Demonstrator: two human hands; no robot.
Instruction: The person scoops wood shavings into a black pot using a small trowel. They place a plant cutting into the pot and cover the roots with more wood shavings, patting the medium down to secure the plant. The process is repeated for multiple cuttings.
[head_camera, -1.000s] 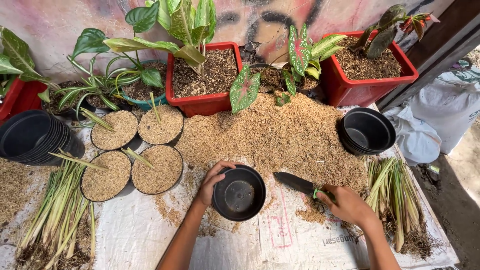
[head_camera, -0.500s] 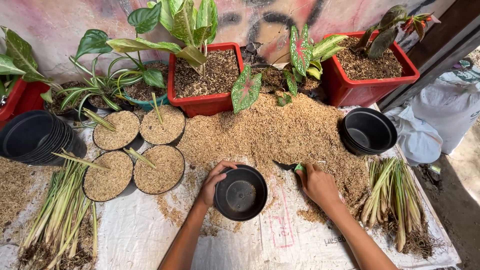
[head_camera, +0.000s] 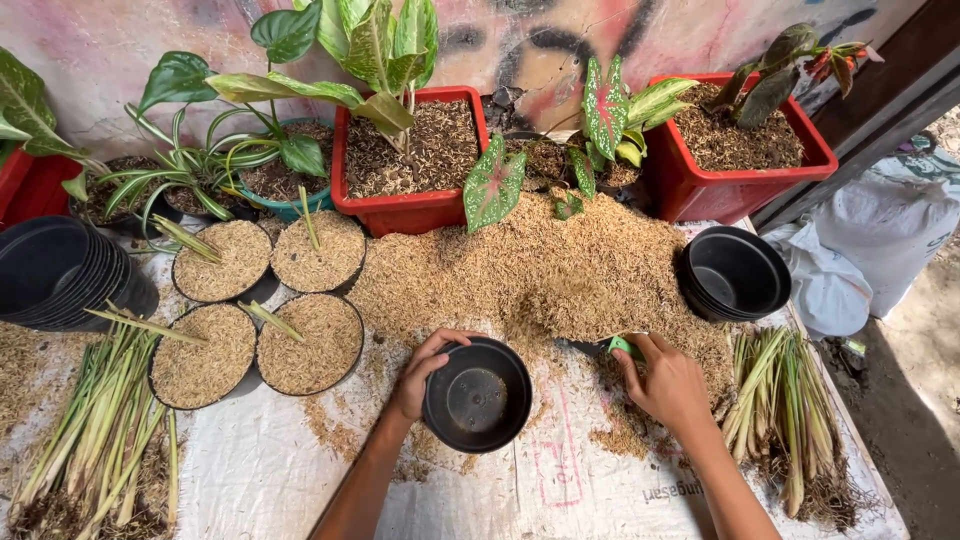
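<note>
Steadying the empty black pot (head_camera: 477, 396) by its rim, the left hand (head_camera: 420, 370) pinches it on the white sack (head_camera: 560, 490). Clamped on the green-handled trowel (head_camera: 610, 346), the right hand (head_camera: 668, 385) digs into the rice-husk heap (head_camera: 540, 270); a level, full scoop seems best. Four filled pots (head_camera: 265, 300) sit left, two red planters (head_camera: 410, 150) behind.

White sack sheet (head_camera: 560, 490) bears husk heap (head_camera: 540, 270), pots (head_camera: 735, 270), stalks (head_camera: 790, 410).

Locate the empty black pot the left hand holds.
Head view, centre-bottom: the black pot sits on the white sack, gripped by the left hand, just below the husk pile.
</note>
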